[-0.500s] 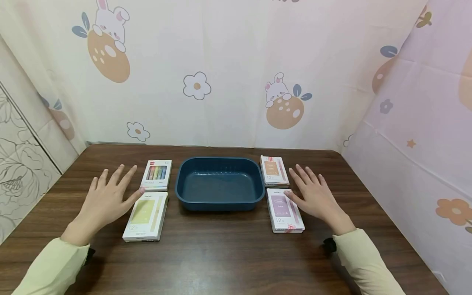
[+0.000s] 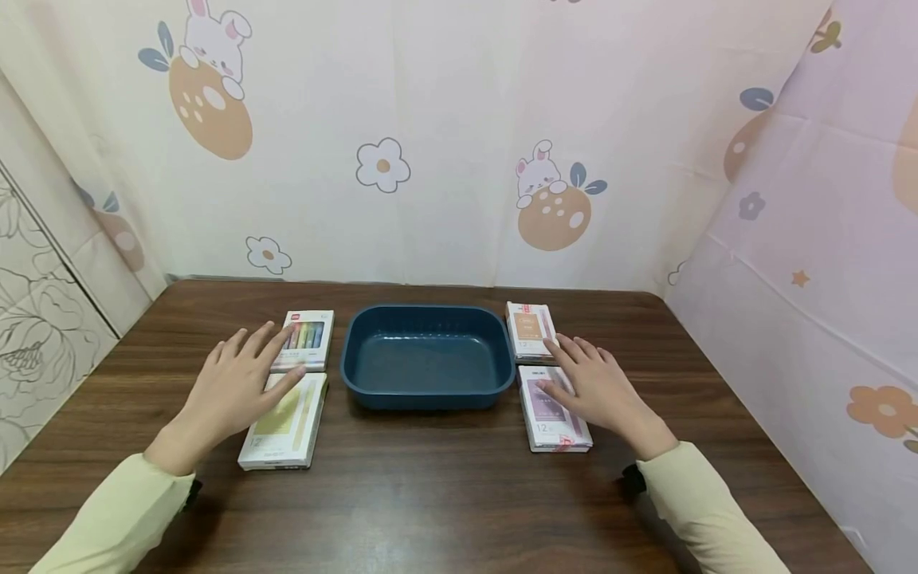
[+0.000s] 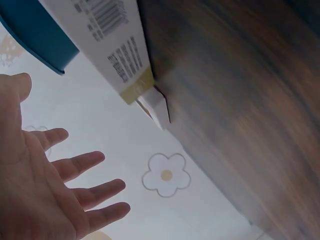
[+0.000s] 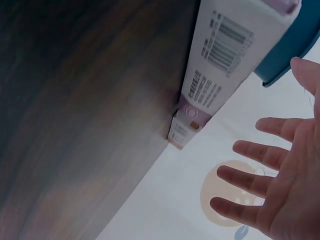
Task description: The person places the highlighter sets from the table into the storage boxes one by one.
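My left hand (image 2: 228,388), fingers spread, hovers over the left pair of boxes. Under it lie a white box with a yellow-green panel (image 2: 297,426) and, behind that, a white box picturing colored sticks (image 2: 315,339). Spread the same way, my right hand (image 2: 597,384) overlaps the right pair in the head view. That pair is a white box with a purple panel (image 2: 548,414) in front and one with an orange panel (image 2: 527,325) behind. Both wrist views show the palms above the table, holding nothing. Between the pairs sits a dark blue rectangular tray (image 2: 428,401) with nothing in it.
Everything stands on a dark wood-grain table (image 2: 423,494). A patterned curtain (image 2: 459,223) hangs along its back edge, and another curtain (image 2: 810,335) borders the right side.
Both hands have moved inward toward the tray: the left to the right, farther over its boxes, the right slightly to the left. The boxes and tray have stayed put.
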A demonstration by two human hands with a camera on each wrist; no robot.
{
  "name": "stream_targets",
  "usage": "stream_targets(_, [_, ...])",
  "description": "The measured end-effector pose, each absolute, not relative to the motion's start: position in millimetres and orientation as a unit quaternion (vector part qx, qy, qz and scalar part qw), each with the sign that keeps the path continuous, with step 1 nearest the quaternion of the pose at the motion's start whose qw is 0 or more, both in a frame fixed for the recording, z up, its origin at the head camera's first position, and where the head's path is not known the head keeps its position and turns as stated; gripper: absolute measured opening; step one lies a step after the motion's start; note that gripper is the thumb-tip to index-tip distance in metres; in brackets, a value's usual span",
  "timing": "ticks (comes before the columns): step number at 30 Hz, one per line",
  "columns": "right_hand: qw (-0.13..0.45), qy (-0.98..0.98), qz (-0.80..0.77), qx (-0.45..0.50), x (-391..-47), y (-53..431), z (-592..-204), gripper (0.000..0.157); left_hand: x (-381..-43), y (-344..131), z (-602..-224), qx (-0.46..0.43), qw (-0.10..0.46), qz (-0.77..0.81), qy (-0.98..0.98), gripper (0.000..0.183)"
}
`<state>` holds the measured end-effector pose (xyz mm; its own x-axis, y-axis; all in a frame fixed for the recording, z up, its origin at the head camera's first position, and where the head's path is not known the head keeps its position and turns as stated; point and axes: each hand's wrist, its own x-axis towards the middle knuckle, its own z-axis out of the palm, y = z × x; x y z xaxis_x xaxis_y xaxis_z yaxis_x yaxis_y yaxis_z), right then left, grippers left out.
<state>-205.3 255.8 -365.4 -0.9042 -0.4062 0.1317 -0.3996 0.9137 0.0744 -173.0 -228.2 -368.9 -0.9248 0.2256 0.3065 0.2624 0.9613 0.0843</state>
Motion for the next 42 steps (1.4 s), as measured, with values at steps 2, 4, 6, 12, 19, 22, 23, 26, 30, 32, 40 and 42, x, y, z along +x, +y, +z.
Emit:
stream_targets(2, [0.065,-0.976,-0.022,0.209,-204.9,253.5,-365.9,0.07,-174.0,-225.2,-369.8,-0.131,0.15,-0.064,-0.978,0.066])
stream_targets(4, [0.06,-0.976,-0.02,0.211,-204.4,251.0,-366.8,0.07,-174.9,-222.5,-370.7,-0.138,0.154,-0.064,-0.976,0.067])
stream_targets(6, [0.056,-0.975,-0.018,0.215,-203.9,248.4,-367.7,0.07,-176.0,-219.8,-371.5,-0.145,0.162,-0.063,-0.974,0.067])
stream_targets(12, [0.05,-0.972,-0.015,0.229,-202.3,242.0,-370.0,0.071,-179.5,-210.7,-370.3,-0.167,0.173,-0.056,-0.969,0.064])
stream_targets(19, [0.046,-0.968,-0.003,0.247,-200.9,236.1,-373.5,0.068,-183.4,-199.8,-368.8,-0.181,0.168,-0.05,-0.968,0.063])
stream_targets(22, [0.039,-0.968,0.004,0.247,-200.1,234.2,-374.5,0.068,-185.9,-194.9,-369.3,-0.189,0.164,-0.047,-0.967,0.063])
stream_targets(23, [0.037,-0.968,0.006,0.246,-199.8,233.6,-374.8,0.068,-186.7,-193.3,-369.4,-0.192,0.163,-0.047,-0.967,0.063])
stream_targets(26, [0.028,-0.969,0.008,0.245,-199.3,232.1,-375.4,0.069,-188.8,-188.9,-369.7,-0.199,0.159,-0.047,-0.966,0.063])
stream_targets(30, [0.017,-0.97,0.01,0.243,-198.4,231.1,-376.6,0.071,-191.6,-183.5,-369.1,-0.207,0.155,-0.052,-0.965,0.063])
stream_targets(32, [0.013,-0.97,0.01,0.244,-198.1,231.0,-377.3,0.071,-193.2,-181.3,-368.6,-0.208,0.15,-0.054,-0.965,0.063])
stream_targets(40, [0.006,-0.966,0.013,0.258,-199.2,230.3,-379.0,0.067,-199.8,-175.7,-367.1,-0.212,0.125,-0.066,-0.967,0.063])
stream_targets(42, [0.005,-0.965,0.014,0.262,-199.2,230.3,-379.3,0.066,-201.1,-174.8,-367.2,-0.212,0.121,-0.069,-0.967,0.062])
